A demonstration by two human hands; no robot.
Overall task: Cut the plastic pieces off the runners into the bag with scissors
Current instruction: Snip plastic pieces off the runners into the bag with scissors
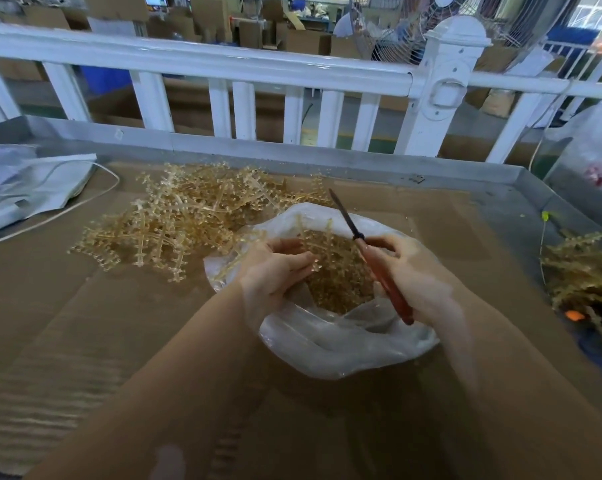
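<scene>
A clear plastic bag (330, 344) lies open on the cardboard-covered table, with many small amber plastic pieces (337, 285) inside. My left hand (275, 268) pinches an amber runner (311, 242) over the bag's mouth. My right hand (414, 271) grips red-handled scissors (384, 278); their dark blades are together and point up and away. A big pile of amber runners (185, 216) with pieces attached lies just left of the bag.
A white fence rail (223, 60) runs behind the metal table rim (292, 157). White bags and a cord (33, 188) lie at the left. More runners (587, 268) sit at the right edge, below a clear bag (594, 147). A fan (414, 26) stands beyond.
</scene>
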